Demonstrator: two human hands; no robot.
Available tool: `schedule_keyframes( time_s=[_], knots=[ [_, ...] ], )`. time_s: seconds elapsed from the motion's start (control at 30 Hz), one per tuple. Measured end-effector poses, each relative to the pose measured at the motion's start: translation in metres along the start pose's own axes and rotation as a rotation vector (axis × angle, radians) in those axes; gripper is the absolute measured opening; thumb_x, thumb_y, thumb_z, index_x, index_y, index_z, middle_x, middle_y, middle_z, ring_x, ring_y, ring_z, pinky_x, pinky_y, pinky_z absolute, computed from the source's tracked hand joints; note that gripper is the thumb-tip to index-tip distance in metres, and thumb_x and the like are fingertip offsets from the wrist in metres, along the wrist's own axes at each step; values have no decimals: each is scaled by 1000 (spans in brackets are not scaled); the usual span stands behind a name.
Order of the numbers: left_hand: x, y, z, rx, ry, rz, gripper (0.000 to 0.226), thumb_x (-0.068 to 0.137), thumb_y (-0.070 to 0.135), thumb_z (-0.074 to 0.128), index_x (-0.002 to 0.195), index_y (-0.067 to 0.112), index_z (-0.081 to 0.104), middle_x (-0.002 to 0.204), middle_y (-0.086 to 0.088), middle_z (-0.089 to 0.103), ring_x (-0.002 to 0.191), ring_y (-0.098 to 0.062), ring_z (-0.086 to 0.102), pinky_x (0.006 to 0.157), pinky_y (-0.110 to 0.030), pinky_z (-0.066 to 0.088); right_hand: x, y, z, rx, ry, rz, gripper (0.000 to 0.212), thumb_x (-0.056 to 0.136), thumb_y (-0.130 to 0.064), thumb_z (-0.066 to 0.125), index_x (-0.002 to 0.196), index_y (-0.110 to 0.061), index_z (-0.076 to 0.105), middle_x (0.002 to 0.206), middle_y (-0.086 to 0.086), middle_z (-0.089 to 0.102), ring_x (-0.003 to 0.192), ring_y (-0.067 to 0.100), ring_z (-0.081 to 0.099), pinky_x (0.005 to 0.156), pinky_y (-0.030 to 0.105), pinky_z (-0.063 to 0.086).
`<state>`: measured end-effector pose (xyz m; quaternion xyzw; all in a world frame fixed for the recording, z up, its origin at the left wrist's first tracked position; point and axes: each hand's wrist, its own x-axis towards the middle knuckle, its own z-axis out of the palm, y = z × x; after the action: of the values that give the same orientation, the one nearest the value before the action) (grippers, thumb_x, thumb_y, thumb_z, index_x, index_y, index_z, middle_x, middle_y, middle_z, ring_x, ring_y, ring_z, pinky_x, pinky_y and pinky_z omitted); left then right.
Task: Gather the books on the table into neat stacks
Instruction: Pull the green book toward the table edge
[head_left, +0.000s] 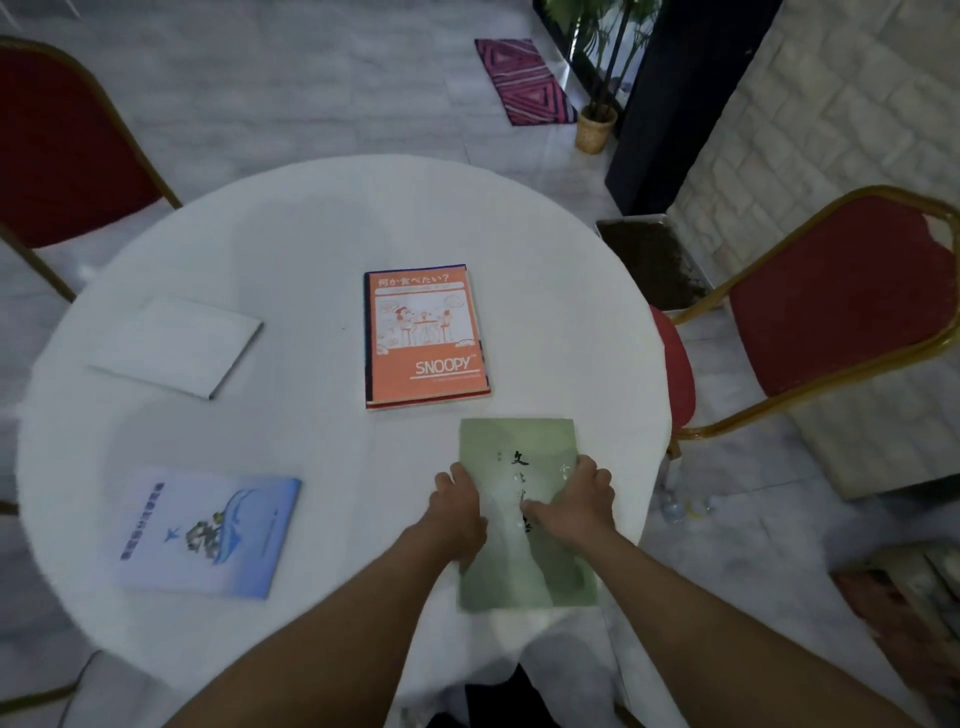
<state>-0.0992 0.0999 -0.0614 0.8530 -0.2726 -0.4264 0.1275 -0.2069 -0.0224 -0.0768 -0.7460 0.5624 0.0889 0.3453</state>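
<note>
The round white desk (311, 234) carried scattered books. The orange book pile (426, 338) lay just beyond the green book (519, 447), its long axis running away from the person. Left hand (460, 512) and right hand (574, 506) each had their grip pressed onto the green book's sides.

Round table (322, 228) under white cloth. Orange Snoopy book (426, 338) at centre, atop another book. White book (179, 345) left of it. Blue-white book (210, 532) nearer, to its left. Green book (519, 447) just nearer, at the table's near edge.
</note>
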Motion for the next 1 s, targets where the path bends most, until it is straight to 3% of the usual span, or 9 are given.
schedule_keyframes(
  time_s=[0.47,0.67,0.83,1.0],
  knots=[
    [-45,-89,-26,-70,48,-124,77,97,21,53,149,-3,2,145,-23,23,128,-36,43,109,-44,41,-42,-56,59,-89,-120,-183,105,70,-44,88,148,-12,25,144,10,34,137,31,35,108,48,43],
    [-45,-100,-37,-68,53,-142,69,94,26,56,145,0,17,142,-20,30,126,-34,45,106,-42,43,-33,-65,59,-151,-141,-201,105,66,-49,88,144,-11,29,141,9,37,132,30,41,106,43,44],
    [-45,-102,-62,-7,153,-181,77,97,33,50,151,-2,8,152,-22,23,139,-35,35,111,-39,35,-23,-85,54,-271,-77,-310,101,70,-63,77,145,-13,31,145,10,36,133,31,41,104,46,44],
    [-44,-111,-98,16,324,-215,68,98,35,47,148,-2,20,144,-21,36,133,-37,40,110,-41,33,-15,-125,50,-242,-170,-475,100,82,-68,61,158,-17,20,163,7,25,148,30,29,118,48,31]
  ],
)
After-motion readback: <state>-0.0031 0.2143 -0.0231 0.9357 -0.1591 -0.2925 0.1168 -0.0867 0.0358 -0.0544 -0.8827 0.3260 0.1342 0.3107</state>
